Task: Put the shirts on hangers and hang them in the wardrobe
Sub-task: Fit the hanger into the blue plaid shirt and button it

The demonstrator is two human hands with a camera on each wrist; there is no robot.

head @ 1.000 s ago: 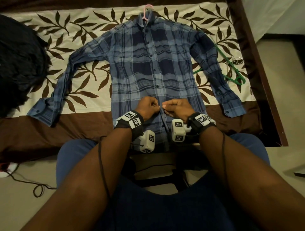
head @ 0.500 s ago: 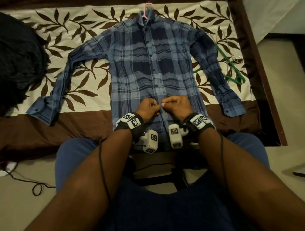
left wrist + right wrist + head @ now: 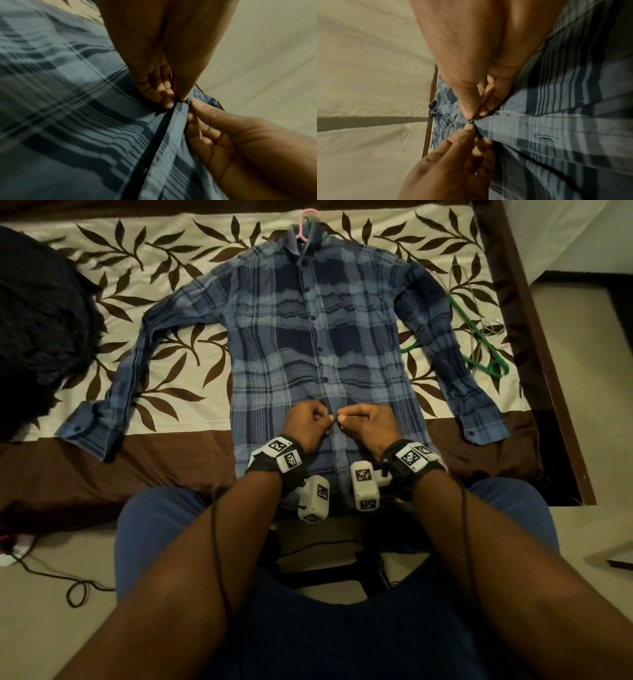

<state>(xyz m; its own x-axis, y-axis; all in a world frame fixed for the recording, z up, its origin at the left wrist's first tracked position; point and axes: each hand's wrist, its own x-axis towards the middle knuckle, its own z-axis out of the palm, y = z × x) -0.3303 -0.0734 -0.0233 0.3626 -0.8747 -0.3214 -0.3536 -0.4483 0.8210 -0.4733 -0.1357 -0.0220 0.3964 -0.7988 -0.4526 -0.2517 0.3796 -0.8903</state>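
Note:
A blue plaid shirt lies flat, front up, on the bed, its sleeves spread out. A pink hanger hook sticks out past the collar. My left hand and right hand meet at the shirt's button strip low on the front. In the left wrist view my left hand pinches the left edge of the strip on the shirt. In the right wrist view my right hand pinches a small dark button, with the left hand's fingertips against it. An empty buttonhole shows lower on the strip.
A green hanger and thin wire hangers lie on the bed by the shirt's right sleeve. A heap of dark clothes fills the bed's left side. The bed's wooden edge runs down the right; a cable trails on the floor.
Both hands stay pinched at the same spot on the button strip. The right wrist has turned slightly and the fingers have shifted a little.

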